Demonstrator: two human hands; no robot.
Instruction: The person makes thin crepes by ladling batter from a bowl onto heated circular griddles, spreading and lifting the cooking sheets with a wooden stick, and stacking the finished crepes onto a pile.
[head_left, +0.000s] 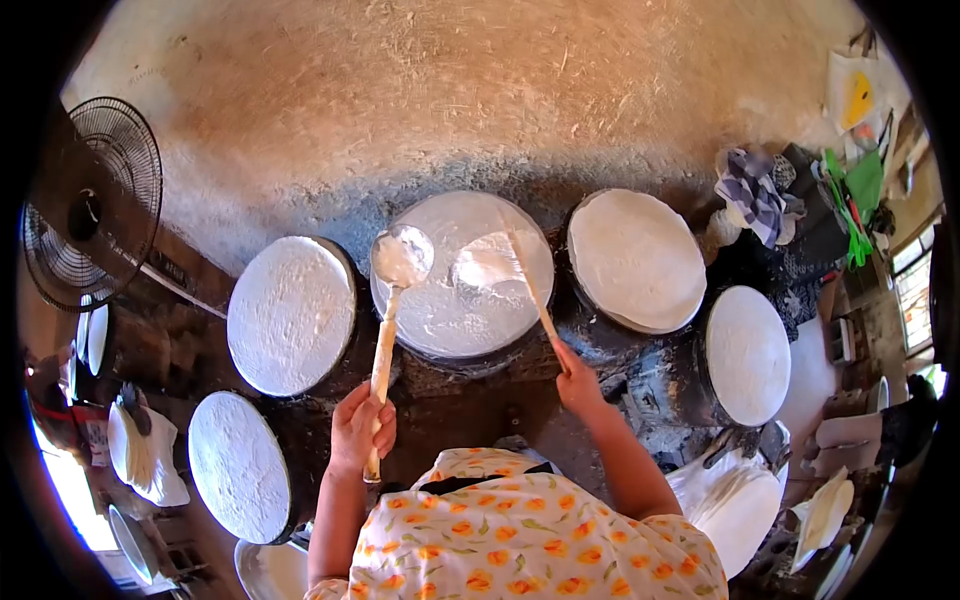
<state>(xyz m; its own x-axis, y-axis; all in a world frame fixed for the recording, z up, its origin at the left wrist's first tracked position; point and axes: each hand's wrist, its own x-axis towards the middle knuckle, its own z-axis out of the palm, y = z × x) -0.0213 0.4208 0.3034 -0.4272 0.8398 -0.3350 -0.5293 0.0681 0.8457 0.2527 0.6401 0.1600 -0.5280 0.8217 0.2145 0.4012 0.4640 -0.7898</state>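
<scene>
My left hand (358, 428) is wrapped round the long wooden handle of a ladle (402, 257). White batter coats the ladle's round bowl, which hangs over the left part of the middle round griddle (440, 328). In my right hand (582, 382) is a thin wooden stick (537, 298), its far end reaching over the same griddle. Beside the stick lies a bright, wet-looking patch of white batter (487, 262); a thinner white layer covers the surface around it. What shape the stick's far end has, I cannot make out.
More white-topped griddles flank the middle one: left (290, 315), lower left (238, 465), right (637, 260), far right (747, 355). A stack of thin flatbreads (735, 510) sits lower right. At left stands a fan (95, 200). Cloths (755, 195) lie at upper right, by the wall (480, 90).
</scene>
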